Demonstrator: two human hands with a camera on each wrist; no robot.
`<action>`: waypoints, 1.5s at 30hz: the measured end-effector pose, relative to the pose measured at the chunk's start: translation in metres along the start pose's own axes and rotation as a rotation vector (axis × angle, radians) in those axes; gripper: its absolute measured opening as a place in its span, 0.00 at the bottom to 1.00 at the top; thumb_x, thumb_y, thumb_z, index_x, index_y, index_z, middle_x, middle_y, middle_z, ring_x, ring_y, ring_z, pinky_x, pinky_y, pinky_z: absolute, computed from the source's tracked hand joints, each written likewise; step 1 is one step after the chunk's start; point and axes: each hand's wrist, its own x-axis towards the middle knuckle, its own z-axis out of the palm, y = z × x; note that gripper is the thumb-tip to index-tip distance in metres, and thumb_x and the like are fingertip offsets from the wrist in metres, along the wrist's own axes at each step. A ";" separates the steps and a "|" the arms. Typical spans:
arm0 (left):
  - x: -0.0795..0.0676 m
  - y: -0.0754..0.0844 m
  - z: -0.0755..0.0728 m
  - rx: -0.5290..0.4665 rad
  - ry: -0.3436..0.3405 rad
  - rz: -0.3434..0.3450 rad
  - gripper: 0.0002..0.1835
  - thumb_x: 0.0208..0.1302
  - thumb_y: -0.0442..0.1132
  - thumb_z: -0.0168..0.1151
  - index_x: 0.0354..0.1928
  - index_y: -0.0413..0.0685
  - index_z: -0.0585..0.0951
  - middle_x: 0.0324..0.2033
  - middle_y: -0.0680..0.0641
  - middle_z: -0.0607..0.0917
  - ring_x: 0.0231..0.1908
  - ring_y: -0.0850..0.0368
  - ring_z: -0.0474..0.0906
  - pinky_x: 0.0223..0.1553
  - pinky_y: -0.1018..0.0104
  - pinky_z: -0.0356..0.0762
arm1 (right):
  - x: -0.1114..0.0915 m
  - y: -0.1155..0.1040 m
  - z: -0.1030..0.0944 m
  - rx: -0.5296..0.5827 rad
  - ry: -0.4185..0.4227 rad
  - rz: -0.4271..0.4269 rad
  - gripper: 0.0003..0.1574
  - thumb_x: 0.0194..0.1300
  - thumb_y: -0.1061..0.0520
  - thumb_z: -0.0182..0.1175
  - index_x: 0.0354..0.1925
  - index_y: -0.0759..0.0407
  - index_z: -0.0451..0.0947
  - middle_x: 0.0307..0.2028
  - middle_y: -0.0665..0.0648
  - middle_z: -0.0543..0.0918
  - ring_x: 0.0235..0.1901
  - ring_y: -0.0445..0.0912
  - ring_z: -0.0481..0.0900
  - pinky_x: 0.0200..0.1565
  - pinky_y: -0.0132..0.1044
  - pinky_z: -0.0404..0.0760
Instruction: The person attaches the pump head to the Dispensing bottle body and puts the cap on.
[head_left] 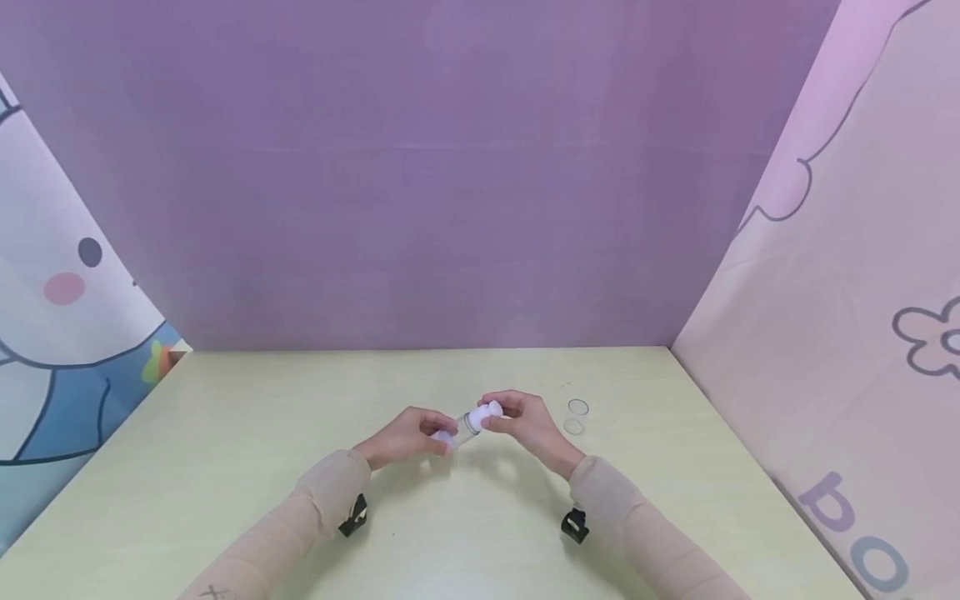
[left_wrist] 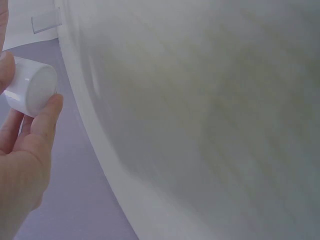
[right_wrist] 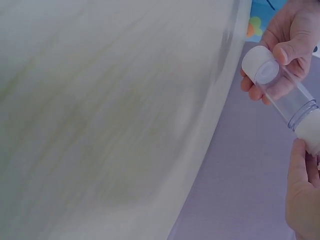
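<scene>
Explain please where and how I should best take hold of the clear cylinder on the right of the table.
I would pinch the clear cylinder by opposite sides of its wall, coming from the near side: it appears to stand upright, its wall unobstructed there. The right grip, nearest to it, would first have to release the bottle.
</scene>
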 end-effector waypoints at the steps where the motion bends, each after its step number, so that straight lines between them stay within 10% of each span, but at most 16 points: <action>1: 0.000 0.000 0.000 0.004 0.002 0.003 0.17 0.53 0.36 0.66 0.47 0.45 0.80 0.49 0.46 0.81 0.47 0.53 0.75 0.51 0.53 0.70 | 0.000 0.000 0.000 -0.002 0.000 -0.007 0.22 0.54 0.60 0.65 0.49 0.59 0.77 0.51 0.58 0.80 0.52 0.51 0.76 0.49 0.39 0.76; 17: -0.002 -0.002 -0.001 0.003 -0.005 0.002 0.16 0.53 0.36 0.66 0.47 0.45 0.80 0.48 0.46 0.81 0.46 0.54 0.75 0.51 0.54 0.71 | -0.013 -0.025 0.004 -0.018 0.002 0.002 0.21 0.56 0.64 0.62 0.50 0.69 0.75 0.50 0.65 0.79 0.48 0.51 0.78 0.48 0.38 0.77; 45: 0.000 -0.001 0.000 0.013 -0.004 0.000 0.17 0.53 0.37 0.66 0.47 0.44 0.80 0.48 0.46 0.81 0.47 0.54 0.76 0.51 0.54 0.71 | 0.001 0.002 0.004 -0.012 0.061 -0.006 0.21 0.53 0.59 0.66 0.47 0.63 0.78 0.46 0.59 0.82 0.44 0.47 0.80 0.46 0.37 0.78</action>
